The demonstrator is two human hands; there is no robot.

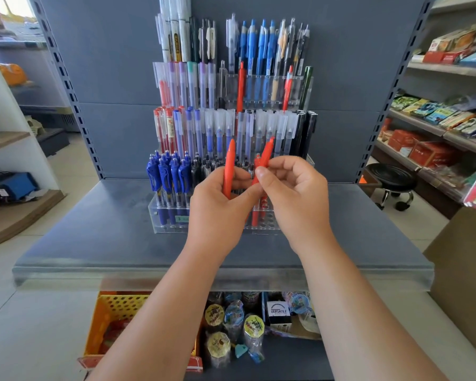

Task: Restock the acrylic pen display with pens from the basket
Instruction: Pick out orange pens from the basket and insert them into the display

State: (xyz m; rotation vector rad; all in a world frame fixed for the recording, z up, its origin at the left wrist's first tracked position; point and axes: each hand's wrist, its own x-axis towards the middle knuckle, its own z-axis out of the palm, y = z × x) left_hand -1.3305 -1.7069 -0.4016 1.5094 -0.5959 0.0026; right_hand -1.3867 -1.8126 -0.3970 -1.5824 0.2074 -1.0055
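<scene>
Left hand [220, 199] grips red pen [229, 160] upright; right hand [294, 193] pinches second red pen [267, 152], likely separating pair for acrylic display [160, 215] at 12 o'clock; basket [116, 306], 7 o'clock.

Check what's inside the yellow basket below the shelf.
Orange and red pen-like items lie in the yellow basket, too blurred to count. The left forearm covers its right half.
</scene>
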